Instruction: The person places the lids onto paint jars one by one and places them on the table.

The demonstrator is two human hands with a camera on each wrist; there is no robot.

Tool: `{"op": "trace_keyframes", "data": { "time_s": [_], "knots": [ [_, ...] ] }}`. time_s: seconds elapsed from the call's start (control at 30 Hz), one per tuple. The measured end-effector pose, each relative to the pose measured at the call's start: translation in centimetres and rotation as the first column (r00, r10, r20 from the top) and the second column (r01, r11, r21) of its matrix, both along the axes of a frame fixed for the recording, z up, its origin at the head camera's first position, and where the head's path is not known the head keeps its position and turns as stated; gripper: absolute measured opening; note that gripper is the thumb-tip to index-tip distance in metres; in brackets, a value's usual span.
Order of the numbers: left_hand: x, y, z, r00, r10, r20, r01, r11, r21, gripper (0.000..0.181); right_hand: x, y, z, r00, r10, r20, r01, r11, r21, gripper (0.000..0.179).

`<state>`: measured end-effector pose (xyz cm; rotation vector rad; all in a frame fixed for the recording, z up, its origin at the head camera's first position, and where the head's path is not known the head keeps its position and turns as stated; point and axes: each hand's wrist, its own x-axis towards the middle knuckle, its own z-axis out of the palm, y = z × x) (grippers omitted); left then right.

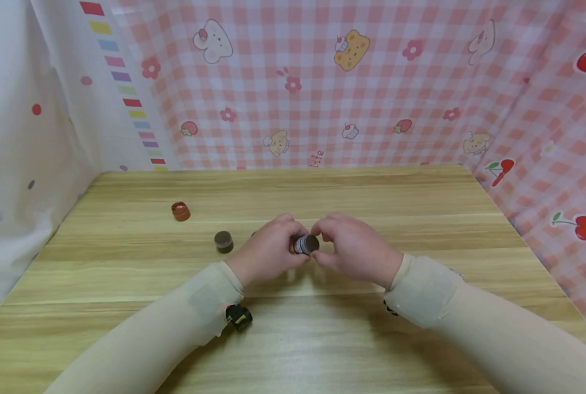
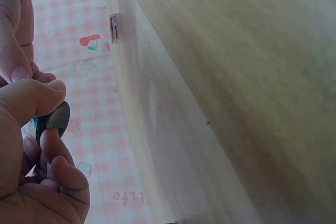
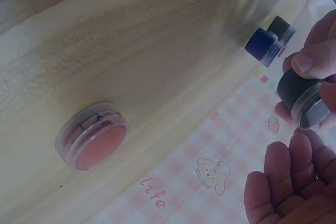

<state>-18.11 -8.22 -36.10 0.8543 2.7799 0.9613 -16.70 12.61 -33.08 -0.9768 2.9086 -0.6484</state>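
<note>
A small round jar with a dark face [image 1: 312, 243] and a printed label on its side is in my left hand [image 1: 273, 246], pinched between thumb and fingers. In the left wrist view the jar's dark disc [image 2: 59, 121] shows between thumb and fingertips. My right hand [image 1: 357, 249] is beside it, thumb and forefinger apart and right at the jar's edge. Its other fingers [image 3: 302, 174] are spread and loosely bent under the jar [image 3: 298, 95] in the right wrist view, palm showing.
On the wooden table [image 1: 303, 350], a red-brown jar [image 1: 181, 211] and a dark jar [image 1: 224, 242] stand left. A blue jar [image 3: 261, 44] is mostly hidden behind my left hand in the head view. A clear jar with orange-pink contents [image 3: 94, 140] lies right. Patterned cloth [image 1: 253, 82] hangs behind.
</note>
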Motion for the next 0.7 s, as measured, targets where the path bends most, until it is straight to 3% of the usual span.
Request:
{"op": "trace_keyframes", "data": {
  "time_s": [0.7],
  "knots": [
    [-0.08,0.15,0.12,1.000,0.010,0.017,-0.010,1.000,-0.015,0.021,0.10,-0.51,-0.48,1.000,-0.005,-0.017,0.005,1.000,0.016,0.025]
  ]
}}
